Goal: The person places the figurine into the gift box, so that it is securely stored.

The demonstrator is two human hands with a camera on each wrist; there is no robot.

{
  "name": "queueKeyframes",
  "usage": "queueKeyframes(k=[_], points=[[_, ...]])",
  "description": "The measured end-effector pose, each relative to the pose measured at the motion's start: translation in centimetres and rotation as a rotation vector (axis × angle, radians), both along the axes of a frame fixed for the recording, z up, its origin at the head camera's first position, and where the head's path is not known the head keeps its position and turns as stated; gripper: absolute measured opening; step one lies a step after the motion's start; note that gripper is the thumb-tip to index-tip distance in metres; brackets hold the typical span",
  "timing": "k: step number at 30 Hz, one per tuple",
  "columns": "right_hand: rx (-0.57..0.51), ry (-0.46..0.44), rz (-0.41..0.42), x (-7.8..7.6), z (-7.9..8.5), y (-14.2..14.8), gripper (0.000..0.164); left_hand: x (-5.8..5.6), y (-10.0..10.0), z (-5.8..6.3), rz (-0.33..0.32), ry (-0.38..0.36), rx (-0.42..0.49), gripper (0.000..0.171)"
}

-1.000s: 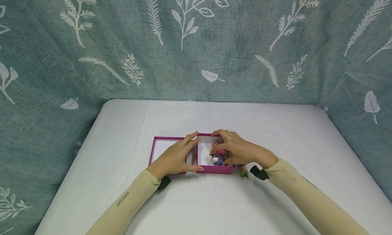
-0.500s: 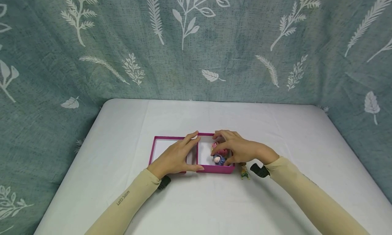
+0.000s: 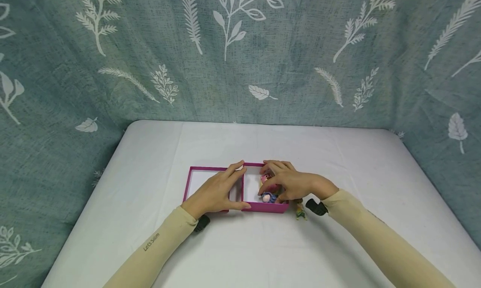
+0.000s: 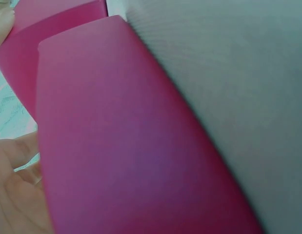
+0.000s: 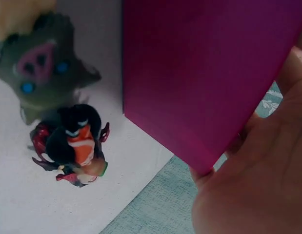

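My left hand (image 3: 215, 195) spans the left side of the right-hand magenta box (image 3: 264, 208), its thumb at the front wall and its fingertips at the far corner. My right hand (image 3: 294, 183) reaches over the box's right side with curled fingers. Between its thumb and index finger lies a blue figurine (image 3: 267, 197) with a pale face, low inside the box. A pink figurine (image 3: 266, 178) sits just behind it, partly covered by the fingers. In the right wrist view, the palm (image 5: 258, 180) lies alongside the box's outer wall (image 5: 204, 68).
A second magenta tray (image 3: 204, 168) with a white inside stands left of the box, partly under my left hand. Beside the box's right wall are a green figurine (image 5: 48, 68) with a pink snout and a black-and-orange figurine (image 5: 82, 141). A patterned curtain (image 3: 240, 71) hangs behind the table.
The blue figurine has tipped and sunk slightly within the box under my right fingers, and more of the pink one's head shows. My left hand stays on the box.
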State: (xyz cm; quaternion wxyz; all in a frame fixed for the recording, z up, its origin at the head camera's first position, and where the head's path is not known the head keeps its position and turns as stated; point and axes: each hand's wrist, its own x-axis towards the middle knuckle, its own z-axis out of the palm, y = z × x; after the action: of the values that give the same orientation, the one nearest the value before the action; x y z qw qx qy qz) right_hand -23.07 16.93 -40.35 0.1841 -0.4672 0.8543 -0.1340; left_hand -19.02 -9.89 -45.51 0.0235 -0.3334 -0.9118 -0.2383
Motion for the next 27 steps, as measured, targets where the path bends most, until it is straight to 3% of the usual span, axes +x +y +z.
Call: queueKeyframes(k=[10,27], points=[[0.041,-0.045,0.005,-0.48,-0.05,-0.15,0.045,-0.01,0.07,-0.01,0.003,0.017,-0.016,0.103],[0.162,0.052,0.016,-0.22,0.04,-0.83,0.041,0.02,0.08,0.02,0.007,0.012,-0.019,0.103]])
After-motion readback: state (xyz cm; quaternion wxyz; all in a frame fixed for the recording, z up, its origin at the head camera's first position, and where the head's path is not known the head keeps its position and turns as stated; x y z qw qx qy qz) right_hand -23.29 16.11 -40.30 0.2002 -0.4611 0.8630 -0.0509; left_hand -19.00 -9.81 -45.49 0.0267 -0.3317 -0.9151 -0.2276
